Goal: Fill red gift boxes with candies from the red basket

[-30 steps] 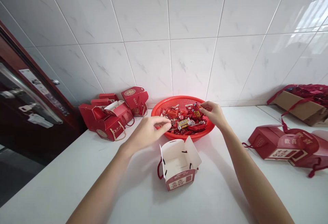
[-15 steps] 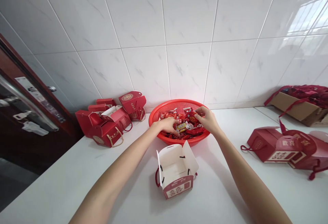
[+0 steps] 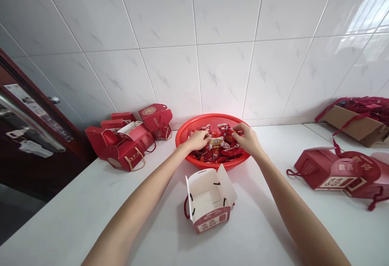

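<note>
A red plastic basket with mesh sides stands against the wall, filled with wrapped candies, mostly red. Over its left side, my left hand has its fingertips drawn together; whatever they may grip is hidden. A yellow wrapped candy lies just beside those fingertips. At the basket's right side, my right hand pinches a red wrapped candy between thumb and fingers. In front of the basket, between my forearms, an open red gift box with a white inside and dark red cord handles sits upright.
Several red gift boxes with rope handles stand at the left, close to a dark door with keys. On the right lie more red boxes. Behind them is a cardboard carton of dark red ribbons. White tiles line the wall behind.
My left hand has lifted slightly and its fingers have drawn together. My right hand stays at the basket's right side with the red candy. The view has shifted a little.
</note>
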Motion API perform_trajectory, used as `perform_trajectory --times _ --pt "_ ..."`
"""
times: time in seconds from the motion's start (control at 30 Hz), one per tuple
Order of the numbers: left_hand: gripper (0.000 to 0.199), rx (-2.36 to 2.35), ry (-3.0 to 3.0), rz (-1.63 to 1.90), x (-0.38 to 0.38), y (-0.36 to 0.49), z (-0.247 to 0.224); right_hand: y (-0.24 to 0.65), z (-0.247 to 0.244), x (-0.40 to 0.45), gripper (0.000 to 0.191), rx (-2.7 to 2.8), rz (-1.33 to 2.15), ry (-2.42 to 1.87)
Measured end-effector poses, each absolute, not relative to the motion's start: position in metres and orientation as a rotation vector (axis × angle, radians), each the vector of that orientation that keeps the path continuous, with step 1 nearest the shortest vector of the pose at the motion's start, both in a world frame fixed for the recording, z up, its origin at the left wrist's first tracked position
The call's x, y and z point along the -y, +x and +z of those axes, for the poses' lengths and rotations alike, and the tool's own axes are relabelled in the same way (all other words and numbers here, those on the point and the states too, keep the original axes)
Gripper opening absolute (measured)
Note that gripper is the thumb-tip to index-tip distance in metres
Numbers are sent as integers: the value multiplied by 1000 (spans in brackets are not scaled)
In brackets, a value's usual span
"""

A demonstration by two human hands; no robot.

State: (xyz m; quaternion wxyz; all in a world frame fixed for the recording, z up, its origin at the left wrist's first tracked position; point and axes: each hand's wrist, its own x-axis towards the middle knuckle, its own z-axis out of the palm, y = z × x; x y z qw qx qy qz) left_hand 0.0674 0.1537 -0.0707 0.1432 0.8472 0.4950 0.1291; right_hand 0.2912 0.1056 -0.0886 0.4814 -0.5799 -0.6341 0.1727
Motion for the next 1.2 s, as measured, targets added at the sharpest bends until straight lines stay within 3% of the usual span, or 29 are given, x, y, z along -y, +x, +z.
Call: perform_trajectory --times 0.33,0.57,0.77,0.83,1.0,1.2 --pt "26 -1698 2404 591 -151 65 -64 290 -89 -104 7 1570 388 -1462" --pt "22 -1179 2567 4 -147 72 -71 289 -89 -102 5 1605 370 -1505" --pt "68 -1169 2607 -188 -151 72 -72 287 -88 -102 4 1627 360 -1532" --pt "61 -1188 2610 -217 -151 72 -71 287 -87 -101 4 1637 361 -1540" --pt "4 -1257 2542 -215 -149 72 -69 285 -86 -100 7 1654 370 -1564" --pt "13 -1410 2519 158 -150 68 -68 286 -84 -99 6 1651 356 -1573"
